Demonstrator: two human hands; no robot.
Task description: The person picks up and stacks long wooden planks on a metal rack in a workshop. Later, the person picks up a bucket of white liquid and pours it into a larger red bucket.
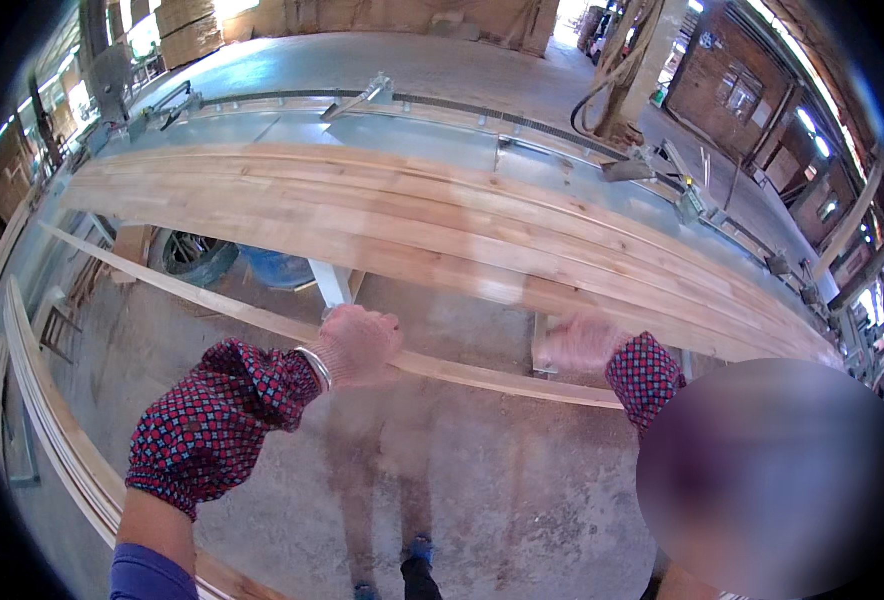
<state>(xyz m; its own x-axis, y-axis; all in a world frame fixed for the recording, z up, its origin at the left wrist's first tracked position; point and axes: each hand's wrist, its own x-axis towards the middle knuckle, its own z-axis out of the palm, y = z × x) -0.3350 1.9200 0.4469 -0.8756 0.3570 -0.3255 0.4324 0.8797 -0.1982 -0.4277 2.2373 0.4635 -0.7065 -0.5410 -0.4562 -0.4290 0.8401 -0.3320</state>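
A long, narrow wooden strip runs slantwise in front of me, below the near edge of the bench. My left hand is closed around it near its middle, with a metal bangle and a patterned sleeve cover at the wrist. My right hand is smeared by motion; it hovers by the near edge of the wooden boards, just above the strip's right part. Whether its fingers hold anything cannot be made out. The boards lie side by side along the metal bench.
A metal bench with a rail and clamps spans the far side. More long strips stand at the left. Under the bench are a tyre and a blue tub. A blurred round patch covers the lower right.
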